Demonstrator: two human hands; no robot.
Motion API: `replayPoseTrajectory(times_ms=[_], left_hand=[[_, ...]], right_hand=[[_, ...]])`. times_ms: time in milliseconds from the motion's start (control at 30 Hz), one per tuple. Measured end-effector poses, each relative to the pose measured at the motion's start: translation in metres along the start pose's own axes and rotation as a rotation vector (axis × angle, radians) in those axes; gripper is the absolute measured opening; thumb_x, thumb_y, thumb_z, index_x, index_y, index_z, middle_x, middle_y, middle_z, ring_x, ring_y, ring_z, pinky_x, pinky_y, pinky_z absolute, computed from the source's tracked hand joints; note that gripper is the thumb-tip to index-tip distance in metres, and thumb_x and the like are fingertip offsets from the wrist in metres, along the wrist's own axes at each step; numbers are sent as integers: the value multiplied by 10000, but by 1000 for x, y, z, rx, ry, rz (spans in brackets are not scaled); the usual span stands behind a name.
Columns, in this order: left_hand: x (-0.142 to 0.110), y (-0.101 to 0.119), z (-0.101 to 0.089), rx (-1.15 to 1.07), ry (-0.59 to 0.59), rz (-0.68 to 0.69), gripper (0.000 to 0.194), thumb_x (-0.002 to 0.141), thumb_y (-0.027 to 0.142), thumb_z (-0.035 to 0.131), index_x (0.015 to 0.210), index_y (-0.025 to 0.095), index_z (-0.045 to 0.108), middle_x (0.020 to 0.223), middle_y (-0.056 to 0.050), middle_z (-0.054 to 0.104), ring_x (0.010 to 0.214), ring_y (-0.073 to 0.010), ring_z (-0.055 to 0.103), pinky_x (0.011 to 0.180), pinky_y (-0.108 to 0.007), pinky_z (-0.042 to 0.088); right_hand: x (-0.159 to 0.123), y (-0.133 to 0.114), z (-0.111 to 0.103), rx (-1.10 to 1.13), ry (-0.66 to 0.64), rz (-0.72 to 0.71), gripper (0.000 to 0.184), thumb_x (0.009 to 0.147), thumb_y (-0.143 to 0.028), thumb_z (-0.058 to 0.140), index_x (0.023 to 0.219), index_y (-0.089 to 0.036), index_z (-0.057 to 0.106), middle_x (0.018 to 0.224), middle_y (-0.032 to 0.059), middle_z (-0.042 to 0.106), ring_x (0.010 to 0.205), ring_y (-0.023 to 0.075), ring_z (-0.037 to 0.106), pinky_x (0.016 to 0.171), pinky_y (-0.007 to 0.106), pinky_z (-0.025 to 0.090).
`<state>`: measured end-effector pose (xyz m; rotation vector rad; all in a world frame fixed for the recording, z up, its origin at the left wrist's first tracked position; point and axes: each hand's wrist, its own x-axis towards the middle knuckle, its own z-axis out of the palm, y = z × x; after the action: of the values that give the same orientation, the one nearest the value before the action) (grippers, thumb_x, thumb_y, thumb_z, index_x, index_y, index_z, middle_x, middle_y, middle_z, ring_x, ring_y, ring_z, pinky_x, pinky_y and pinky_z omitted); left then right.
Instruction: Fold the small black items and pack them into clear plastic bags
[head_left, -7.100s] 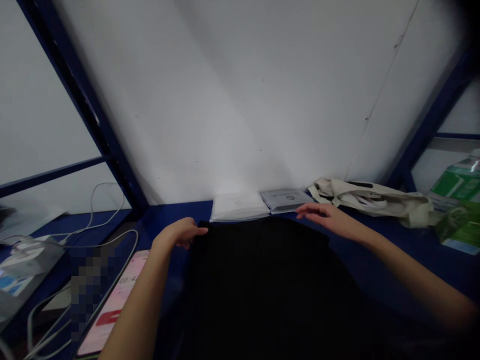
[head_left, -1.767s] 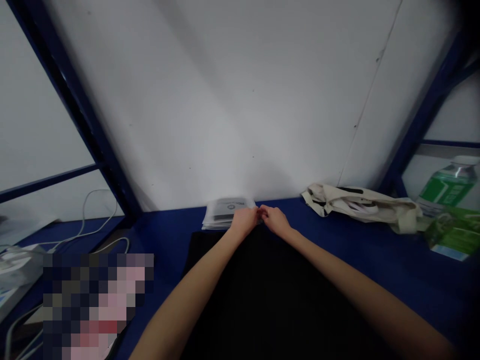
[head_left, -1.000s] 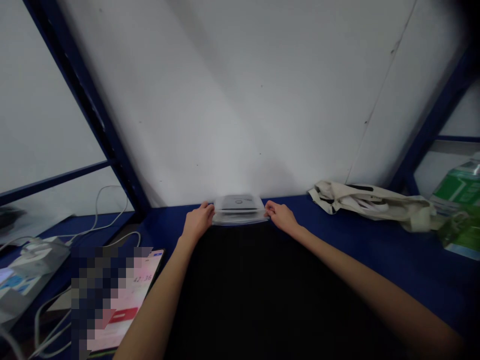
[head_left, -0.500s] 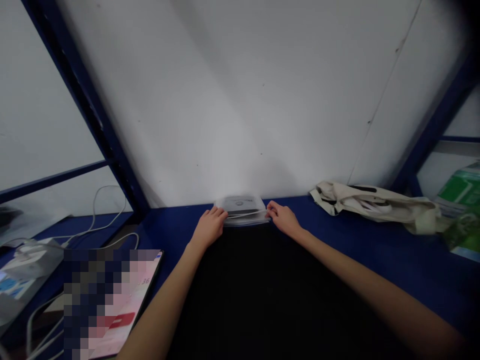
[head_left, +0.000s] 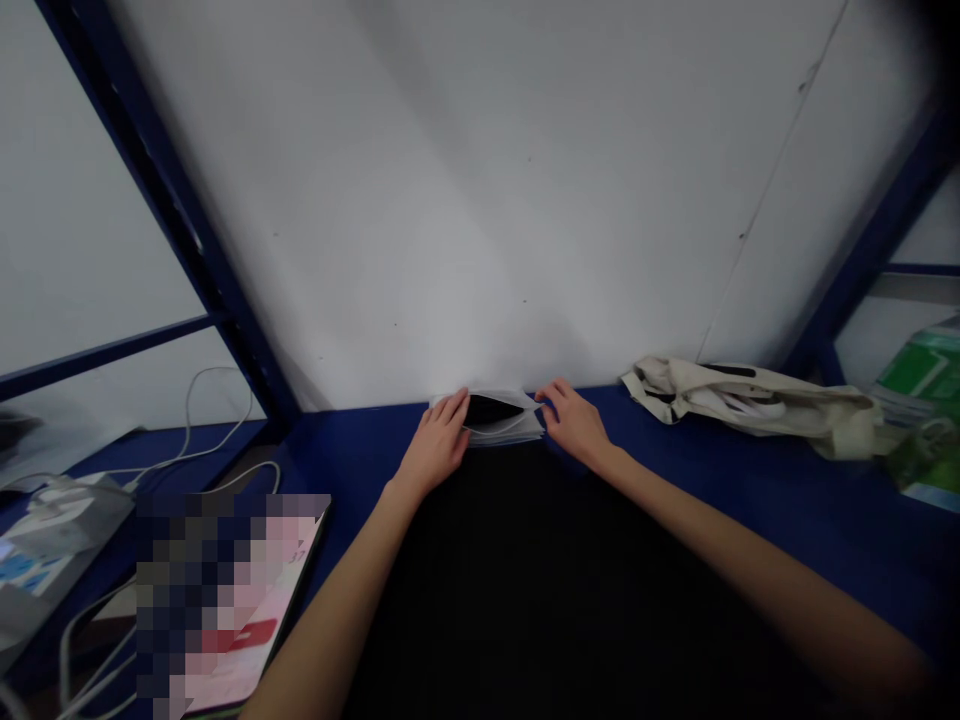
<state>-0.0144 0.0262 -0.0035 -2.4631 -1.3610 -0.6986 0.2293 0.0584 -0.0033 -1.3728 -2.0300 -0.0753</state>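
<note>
Two bare hands were at work on the blue steel shelf (head_left: 712, 500), and we logged both at a clear plastic pouch (head_left: 504, 432) lying at the back edge, against the white wall panel (head_left: 487, 200). The pouch sat between the hands, just above a black cloth (head_left: 562, 590), with its mouth gaping and dark inside. We saw the left hand (head_left: 433, 445) with its fingers (head_left: 454, 412) together, lying over the pouch's left end; we couldn't tell if they were gripping. The right hand (head_left: 574, 425) had its fingertips (head_left: 546, 400) pinched on the pouch's right corner.

Further right sat a crumpled canvas tote bag (head_left: 750, 405), well apart from the hands, and a green-labelled package (head_left: 919, 375) at the frame edge. Left of the cloth lay a pink-screened phone (head_left: 247, 610), partly pixelated, near the left forearm. Beyond it we noted white cables (head_left: 191, 420) and a white charger box (head_left: 67, 525).
</note>
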Motion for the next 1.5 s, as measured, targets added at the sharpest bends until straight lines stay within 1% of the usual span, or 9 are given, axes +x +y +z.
replayPoseTrajectory(times_ms=[167, 267, 367, 467, 700, 1000, 1167, 1333, 1500], left_hand=[[2, 3, 4, -197, 82, -73, 535, 842, 202, 417, 1353, 168, 266, 1415, -100, 296, 1282, -229, 273, 1046, -432, 254], [3, 3, 7, -336, 112, -94, 542, 828, 171, 415, 1351, 170, 272, 1408, -103, 300, 1293, -207, 259, 1066, -411, 234], [3, 3, 8, -418, 115, -101, 558, 803, 139, 426, 1344, 171, 293, 1403, -98, 307, 1292, -199, 260, 1079, -404, 216], [3, 5, 8, -451, 117, -97, 564, 788, 126, 435, 1337, 166, 311, 1401, -98, 313, 1289, -198, 268, 1083, -392, 217], [1, 7, 10, -409, 92, -91, 547, 792, 122, 439, 1324, 186, 326, 1383, -84, 343, 1273, -189, 300, 1069, -383, 257], [-1, 1, 3, -207, 103, -233, 452, 757, 63, 481, 1194, 168, 437, 1172, -85, 523, 1107, -208, 467, 956, -358, 395], [-2, -1, -2, -168, 120, -262, 417, 785, 90, 484, 1192, 171, 441, 1158, -94, 532, 1079, -224, 488, 930, -371, 407], [-3, 0, -5, -121, 25, -258, 413, 798, 101, 469, 1204, 167, 438, 1203, -99, 528, 1123, -224, 469, 932, -362, 407], [-2, 0, -2, -127, -69, -268, 346, 780, 104, 466, 1110, 182, 534, 1288, -121, 481, 1190, -278, 426, 973, -522, 319]], right_hand=[[0, -32, -8, -71, -66, -412, 311, 794, -83, 403, 1036, -202, 557, 999, 58, 588, 846, 171, 560, 749, 281, 415], [2, -52, 0, -90, -168, -499, 406, 786, -87, 409, 1166, -198, 494, 1154, 69, 554, 924, 183, 563, 766, 295, 441], [10, -67, 12, -124, -245, -407, 526, 777, -98, 415, 1295, -181, 368, 1321, 85, 443, 1054, 207, 525, 827, 324, 441], [23, -74, 26, -163, -300, -306, 570, 757, -122, 451, 1315, -139, 336, 1310, 130, 454, 1061, 240, 530, 827, 364, 447], [37, -68, 44, -191, -372, -251, 375, 732, -96, 498, 1103, -93, 551, 1012, 189, 634, 885, 289, 614, 732, 390, 457], [26, -51, 12, 105, -304, -267, 350, 690, -140, 542, 1025, -225, 593, 1053, 54, 635, 929, 227, 578, 794, 327, 413], [21, -39, 2, 377, -240, -154, 337, 695, -157, 505, 1023, -168, 583, 952, 56, 647, 845, 189, 582, 762, 315, 433], [15, -26, -6, 630, -226, -36, 288, 719, -201, 431, 955, -144, 586, 855, 56, 653, 796, 176, 597, 691, 296, 471], [5, -18, -27, 749, -201, -18, 146, 699, -244, 454, 772, -190, 569, 781, 27, 638, 794, 182, 588, 711, 305, 473]])
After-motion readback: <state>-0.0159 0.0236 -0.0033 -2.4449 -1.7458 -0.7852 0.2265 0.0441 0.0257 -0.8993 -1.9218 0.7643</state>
